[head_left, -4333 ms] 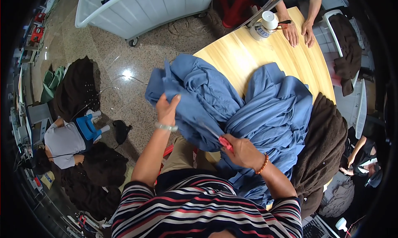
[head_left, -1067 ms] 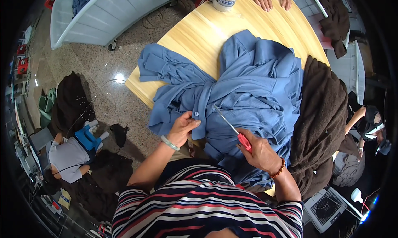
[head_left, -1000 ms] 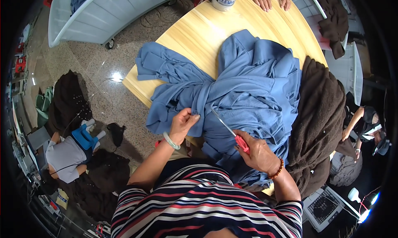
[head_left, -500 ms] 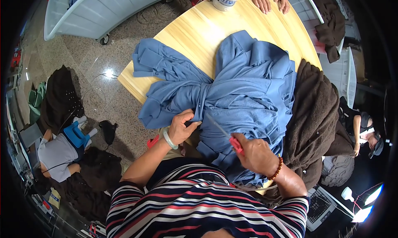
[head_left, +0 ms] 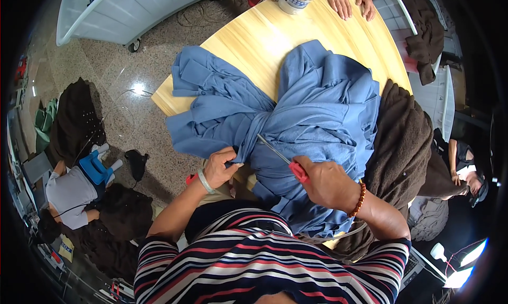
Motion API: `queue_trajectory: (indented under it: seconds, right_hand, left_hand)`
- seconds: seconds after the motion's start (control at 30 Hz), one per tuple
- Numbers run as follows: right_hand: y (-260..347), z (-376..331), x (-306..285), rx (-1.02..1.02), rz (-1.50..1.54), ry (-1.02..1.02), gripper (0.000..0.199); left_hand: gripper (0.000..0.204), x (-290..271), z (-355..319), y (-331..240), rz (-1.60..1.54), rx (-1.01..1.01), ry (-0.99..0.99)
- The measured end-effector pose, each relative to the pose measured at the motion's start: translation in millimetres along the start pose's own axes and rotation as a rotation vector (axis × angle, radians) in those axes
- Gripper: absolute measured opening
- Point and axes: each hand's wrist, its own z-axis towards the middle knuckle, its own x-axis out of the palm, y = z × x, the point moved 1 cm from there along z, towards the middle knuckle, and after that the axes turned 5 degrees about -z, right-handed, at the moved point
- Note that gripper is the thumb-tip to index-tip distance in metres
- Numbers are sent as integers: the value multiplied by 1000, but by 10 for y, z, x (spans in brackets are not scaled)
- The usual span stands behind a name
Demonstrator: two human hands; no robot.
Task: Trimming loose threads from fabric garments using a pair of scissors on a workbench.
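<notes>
A bunched blue garment lies across the wooden table, its sleeve-like parts and cuffs spread to the left. At the garment's near left edge, my left hand pinches a fold of the blue cloth, fingers closed. Closed around red-handled scissors, my right hand is over the near middle of the garment. Their long thin metal blades point up and left, with the tip over the cloth close to the gathered folds. My palm hides part of the handle.
Brown knitted cloth is heaped along the right side of the wooden table. A jar stands at the far edge, near another person's hands. A wheeled grey bin stands far left. Other people sit left and right.
My left hand has shifted slightly left and down, drawing the cloth edge with it. The scissors' tip has moved a little left and up over the cloth.
</notes>
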Motion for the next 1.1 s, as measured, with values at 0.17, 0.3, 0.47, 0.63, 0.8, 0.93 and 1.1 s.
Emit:
queue_trajectory:
  seconds: [0.17, 0.3, 0.47, 0.63, 0.8, 0.93, 1.1]
  right_hand:
    - [37, 53, -14, 14, -117, 157, 36]
    - [67, 65, 63, -5, -78, 277, 40]
    - [54, 127, 128, -52, 60, 176, 40]
    - [18, 140, 44, -45, 209, 5, 38]
    - [-17, 163, 69, -56, 205, -56, 41]
    - [17, 208, 28, -53, 201, -58, 40]
    - [28, 407, 167, -78, 143, -55, 39]
  left_hand:
    - [11, -48, -27, 41, -26, -45, 4]
    - [12, -46, -64, 146, 3, -82, -11]
    - [20, -113, 10, 190, 335, 7, -111]
    - [29, -173, 213, -315, 54, -136, -367]
    - [28, -41, 540, -28, -1613, -596, -525]
    - [23, 58, 534, 269, -1807, -484, -627]
    - [20, 73, 557, 395, -1648, -486, -711]
